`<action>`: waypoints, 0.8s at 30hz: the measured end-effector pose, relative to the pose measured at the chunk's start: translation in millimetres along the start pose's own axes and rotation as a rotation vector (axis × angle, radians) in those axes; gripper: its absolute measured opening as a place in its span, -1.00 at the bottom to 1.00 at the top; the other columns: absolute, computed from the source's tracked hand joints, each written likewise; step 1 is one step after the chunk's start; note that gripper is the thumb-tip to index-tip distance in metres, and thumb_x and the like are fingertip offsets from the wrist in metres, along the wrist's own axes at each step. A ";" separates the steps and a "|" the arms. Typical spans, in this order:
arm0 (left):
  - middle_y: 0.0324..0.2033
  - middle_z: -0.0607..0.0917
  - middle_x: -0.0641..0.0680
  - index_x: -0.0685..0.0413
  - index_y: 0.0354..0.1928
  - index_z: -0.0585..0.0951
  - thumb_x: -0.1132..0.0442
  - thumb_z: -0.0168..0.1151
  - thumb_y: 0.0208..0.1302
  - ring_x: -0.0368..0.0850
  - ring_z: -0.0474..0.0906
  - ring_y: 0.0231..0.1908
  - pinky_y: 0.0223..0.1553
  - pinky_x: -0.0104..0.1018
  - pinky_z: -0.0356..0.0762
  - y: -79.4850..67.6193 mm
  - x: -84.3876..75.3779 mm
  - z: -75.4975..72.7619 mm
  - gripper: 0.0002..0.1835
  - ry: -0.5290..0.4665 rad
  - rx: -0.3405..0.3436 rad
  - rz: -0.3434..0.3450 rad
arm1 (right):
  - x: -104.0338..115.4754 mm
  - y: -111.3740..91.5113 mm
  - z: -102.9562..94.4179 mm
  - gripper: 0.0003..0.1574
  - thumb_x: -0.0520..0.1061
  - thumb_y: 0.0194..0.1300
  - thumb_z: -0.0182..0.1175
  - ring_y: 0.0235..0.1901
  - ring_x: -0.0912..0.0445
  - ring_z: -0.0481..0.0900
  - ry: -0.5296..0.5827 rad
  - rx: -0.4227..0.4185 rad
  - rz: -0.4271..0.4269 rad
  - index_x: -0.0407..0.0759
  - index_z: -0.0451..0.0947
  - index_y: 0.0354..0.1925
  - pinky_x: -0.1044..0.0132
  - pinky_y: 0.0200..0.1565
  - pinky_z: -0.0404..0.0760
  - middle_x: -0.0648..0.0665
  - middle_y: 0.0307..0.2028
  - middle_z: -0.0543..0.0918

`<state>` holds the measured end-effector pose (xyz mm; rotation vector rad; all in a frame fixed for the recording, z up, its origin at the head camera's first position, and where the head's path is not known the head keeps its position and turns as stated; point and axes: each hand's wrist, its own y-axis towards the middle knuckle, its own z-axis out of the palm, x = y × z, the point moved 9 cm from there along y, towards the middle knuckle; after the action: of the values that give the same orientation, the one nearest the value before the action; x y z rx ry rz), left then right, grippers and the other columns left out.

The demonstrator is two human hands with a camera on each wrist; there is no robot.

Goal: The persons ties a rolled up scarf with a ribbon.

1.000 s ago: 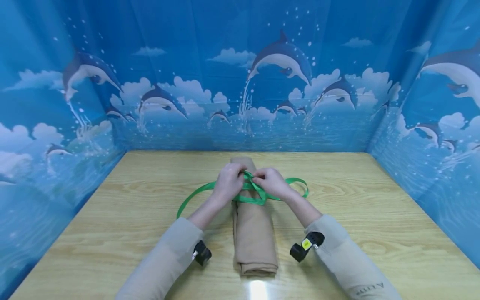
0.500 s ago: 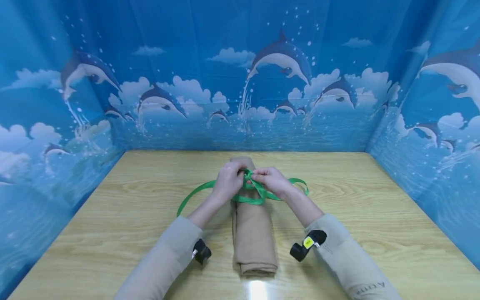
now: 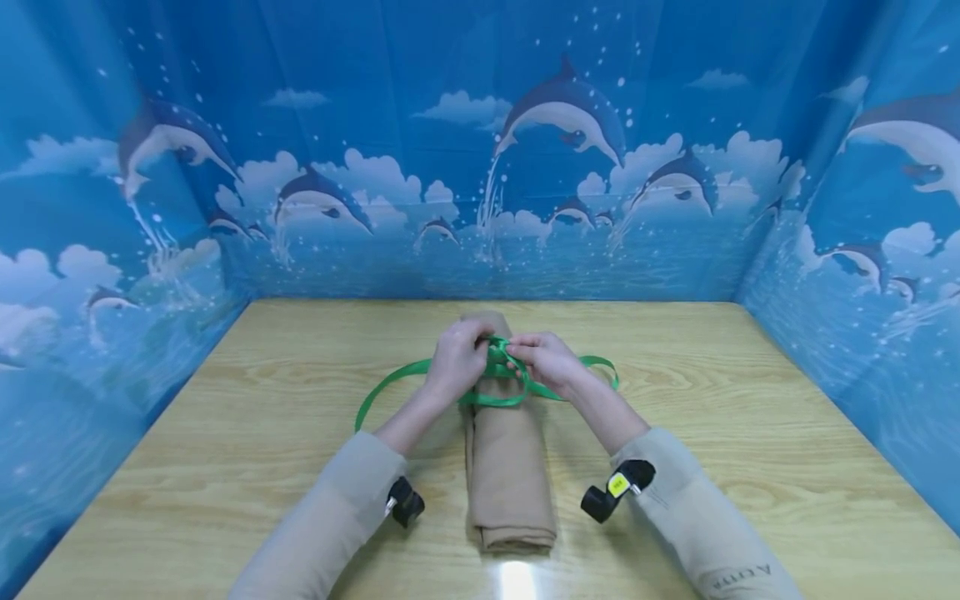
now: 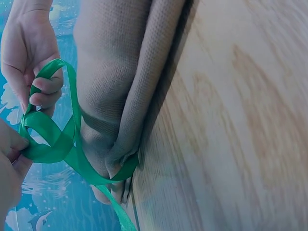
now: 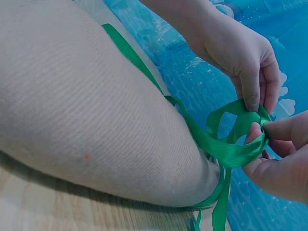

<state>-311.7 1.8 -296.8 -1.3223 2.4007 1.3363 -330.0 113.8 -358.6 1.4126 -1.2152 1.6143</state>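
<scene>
A rolled tan knit cloth (image 3: 512, 475) lies lengthwise on the table, with a green ribbon (image 3: 498, 401) passed round its far part. Above the roll the ribbon is drawn into loops. My left hand (image 3: 456, 360) pinches the ribbon at the left of these loops. From the right, my right hand (image 3: 549, 363) pinches another part of it between thumb and fingers. In the right wrist view the ribbon loop (image 5: 236, 151) runs round the right fingertips, close beside the left hand (image 5: 243, 57). The left wrist view shows the ribbon (image 4: 91, 173) crossing itself against the roll's side.
The wooden table (image 3: 315, 333) is bounded by a blue dolphin-print curtain (image 3: 390, 83) at the back and sides. One ribbon tail (image 3: 375, 398) curves out left of the roll, and a ribbon loop (image 3: 606, 367) lies to the right. Each sleeve carries a small black wrist camera (image 3: 405, 502).
The right fingers have shifted slightly and drawn the ribbon, so the loop hanging toward the near side has become rounder and narrower. The left hand stays nearly in place; the roll has not moved.
</scene>
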 end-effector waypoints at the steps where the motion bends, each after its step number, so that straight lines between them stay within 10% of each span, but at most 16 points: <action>1: -0.36 0.69 0.18 0.30 -0.30 0.64 0.58 0.20 0.02 0.06 0.61 -0.30 -0.23 -0.18 0.58 0.1 0.0 0.0 -0.81 0.001 0.002 -0.002 | 0.5 -0.2 0.1 -0.61 -0.25 0.41 -0.06 -0.47 0.26 0.49 0.009 -0.002 0.002 -0.50 0.37 0.09 0.52 -0.48 0.45 -0.05 -0.41 0.54; 24: -0.34 0.69 0.17 0.30 -0.27 0.65 0.58 0.17 0.06 0.03 0.60 -0.30 -0.28 -0.22 0.59 -1.8 2.5 1.3 -0.80 -0.007 0.025 -0.030 | -4.5 -0.6 5.9 -0.41 -0.33 0.35 -0.01 -0.32 0.11 0.65 0.043 0.088 -0.016 -0.31 0.15 0.31 0.30 -0.20 0.62 -0.15 -0.21 0.61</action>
<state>-312.3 0.7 -299.8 -1.3394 2.3751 1.2970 -326.4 108.9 -363.0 1.4298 -1.1181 1.6973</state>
